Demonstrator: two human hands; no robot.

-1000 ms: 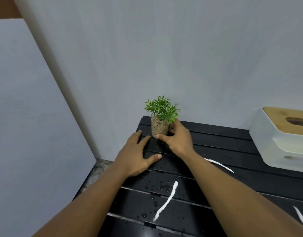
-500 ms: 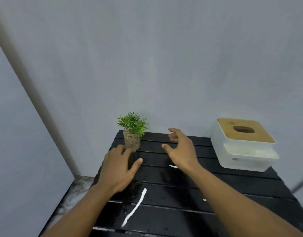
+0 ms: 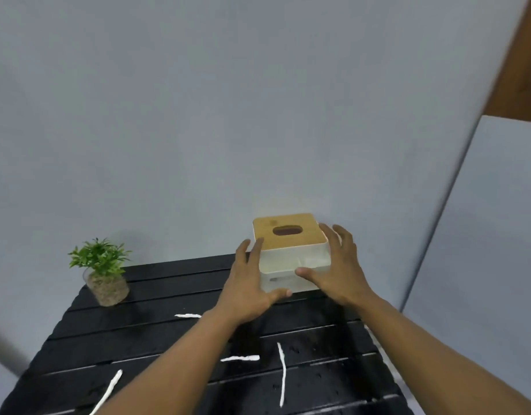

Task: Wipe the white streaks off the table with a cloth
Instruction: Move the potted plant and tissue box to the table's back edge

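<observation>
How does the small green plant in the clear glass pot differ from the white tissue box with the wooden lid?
The small green plant in the clear glass pot is round, see-through and stands untouched at the table's far left; the white tissue box with the wooden lid is blocky, opaque and larger, with the left hand and right hand at its sides. Both sit on the black slatted table by the wall.

No text, label, brand, number or sign can be read on anything in view.
</observation>
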